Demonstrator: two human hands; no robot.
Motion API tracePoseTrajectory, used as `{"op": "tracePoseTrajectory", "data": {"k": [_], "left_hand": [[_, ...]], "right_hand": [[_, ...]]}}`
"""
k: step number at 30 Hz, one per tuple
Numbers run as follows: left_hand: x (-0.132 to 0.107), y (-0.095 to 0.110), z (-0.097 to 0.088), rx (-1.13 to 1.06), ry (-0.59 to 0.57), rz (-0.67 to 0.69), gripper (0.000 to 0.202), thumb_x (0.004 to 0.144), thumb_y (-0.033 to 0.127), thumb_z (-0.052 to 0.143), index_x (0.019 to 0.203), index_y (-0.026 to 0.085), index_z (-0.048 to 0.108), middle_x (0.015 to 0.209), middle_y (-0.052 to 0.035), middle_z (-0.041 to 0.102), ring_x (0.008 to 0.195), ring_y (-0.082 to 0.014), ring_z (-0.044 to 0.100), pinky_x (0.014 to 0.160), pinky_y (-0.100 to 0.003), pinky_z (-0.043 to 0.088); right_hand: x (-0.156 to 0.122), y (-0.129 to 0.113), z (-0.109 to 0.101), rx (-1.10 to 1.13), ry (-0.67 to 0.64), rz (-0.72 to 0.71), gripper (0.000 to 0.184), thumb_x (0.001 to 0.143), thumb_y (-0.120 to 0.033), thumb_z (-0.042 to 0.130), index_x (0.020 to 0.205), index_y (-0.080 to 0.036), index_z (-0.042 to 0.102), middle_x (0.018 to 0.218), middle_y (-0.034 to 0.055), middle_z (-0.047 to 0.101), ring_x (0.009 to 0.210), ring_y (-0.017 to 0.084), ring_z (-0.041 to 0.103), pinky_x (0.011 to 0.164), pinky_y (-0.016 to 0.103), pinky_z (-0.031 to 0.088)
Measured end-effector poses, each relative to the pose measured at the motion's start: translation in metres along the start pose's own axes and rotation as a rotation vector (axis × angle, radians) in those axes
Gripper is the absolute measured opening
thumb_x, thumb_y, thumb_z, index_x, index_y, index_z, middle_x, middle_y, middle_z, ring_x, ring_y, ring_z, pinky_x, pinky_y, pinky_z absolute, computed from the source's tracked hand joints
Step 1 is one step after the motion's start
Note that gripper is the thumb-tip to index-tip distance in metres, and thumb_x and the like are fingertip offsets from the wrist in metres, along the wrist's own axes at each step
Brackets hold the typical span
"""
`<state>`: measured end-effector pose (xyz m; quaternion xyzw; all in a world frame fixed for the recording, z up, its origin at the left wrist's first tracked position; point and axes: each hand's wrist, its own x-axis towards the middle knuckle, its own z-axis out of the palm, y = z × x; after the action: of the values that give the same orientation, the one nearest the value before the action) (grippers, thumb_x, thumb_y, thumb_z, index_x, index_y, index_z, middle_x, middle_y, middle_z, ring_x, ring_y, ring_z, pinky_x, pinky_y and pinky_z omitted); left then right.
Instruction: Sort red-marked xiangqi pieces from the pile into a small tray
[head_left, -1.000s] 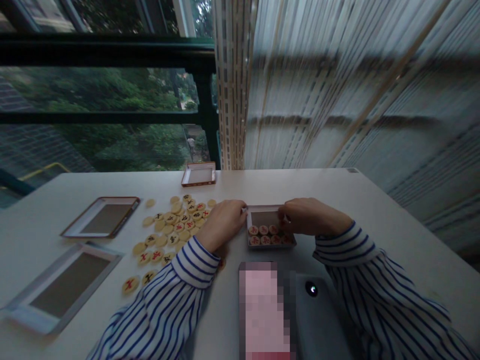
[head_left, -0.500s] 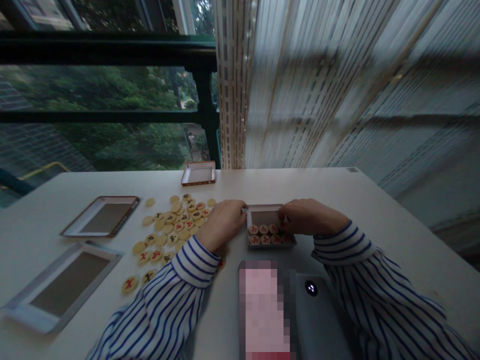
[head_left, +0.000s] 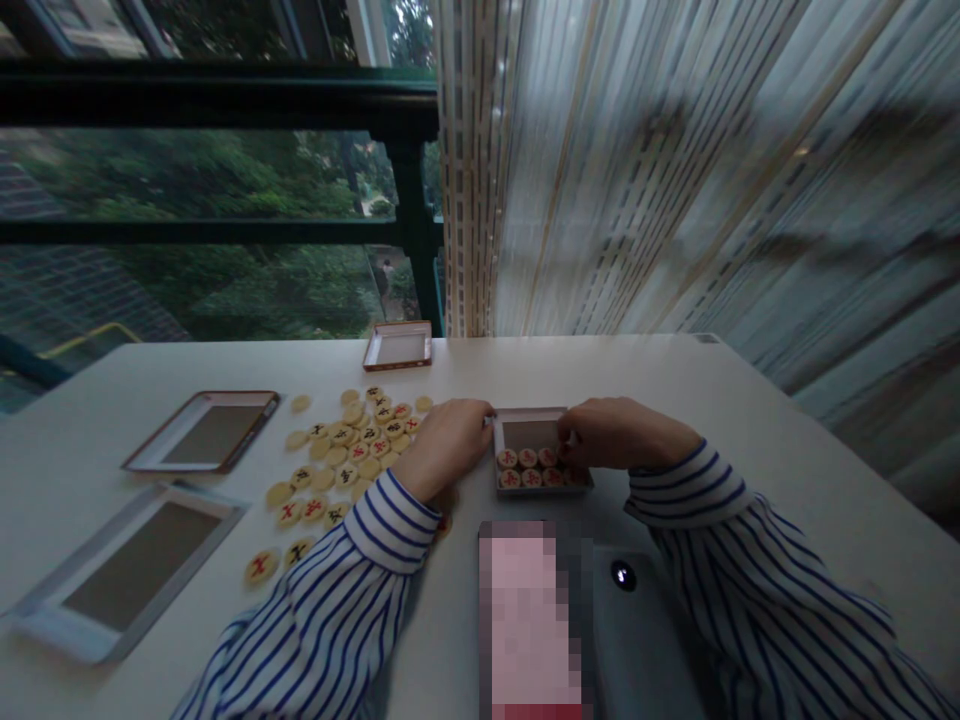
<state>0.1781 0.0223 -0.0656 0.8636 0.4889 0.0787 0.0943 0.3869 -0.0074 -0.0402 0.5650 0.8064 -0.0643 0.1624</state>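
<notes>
Small open box (head_left: 529, 434) flat on the white table (head_left: 600, 370), right of centre, between the two hands. Contents: round pieces (head_left: 531, 479) with red marks, set in a full near row and a second row behind it, the right end of which lies under the right hand (head_left: 626, 432); far part of the floor bare. Left hand (head_left: 450, 445): fingers bent at the far left corner of the box, apparently touching the wall; whether they pinch it cannot be told. Right hand: fingers curled down over the right side of the box; tips hidden, so cannot tell whether they grasp a piece or only the edge. Loose pieces (head_left: 346, 474), red- and black-marked or blank side up, lie in a spread to the left, some beside the left sleeve (head_left: 390, 530). Handling, judged by eye: pieces look light, hard and rather smooth, liable to slide if pressed off-centre; best hold is thumb and finger on opposite points of the rim. Box looks light and thin-walled, easily shoved or flexed; best steadied low on opposite walls, without squeezing. Farther left: a brown-rimmed tray (head_left: 214, 435) and, nearer, a grey tray (head_left: 142, 570).
</notes>
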Motion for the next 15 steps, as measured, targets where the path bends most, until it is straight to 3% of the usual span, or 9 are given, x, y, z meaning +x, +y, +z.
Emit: {"op": "tracePoseTrajectory", "data": {"k": [15], "left_hand": [[-0.0010, 0.0019, -0.0029, 0.009, -0.020, 0.003, 0.032, 0.085, 0.026, 0.043, 0.108, 0.018, 0.063, 0.101, -0.0092, 0.068, 0.092, -0.0217, 0.062, 0.078, -0.031, 0.045]], "right_hand": [[-0.0020, -0.0025, -0.0042, 0.005, -0.031, 0.008, 0.029, 0.072, -0.033, 0.053, 0.095, -0.025, 0.069, 0.087, 0.0078, 0.069, 0.078, 0.022, 0.064, 0.062, 0.029, 0.043]]}}
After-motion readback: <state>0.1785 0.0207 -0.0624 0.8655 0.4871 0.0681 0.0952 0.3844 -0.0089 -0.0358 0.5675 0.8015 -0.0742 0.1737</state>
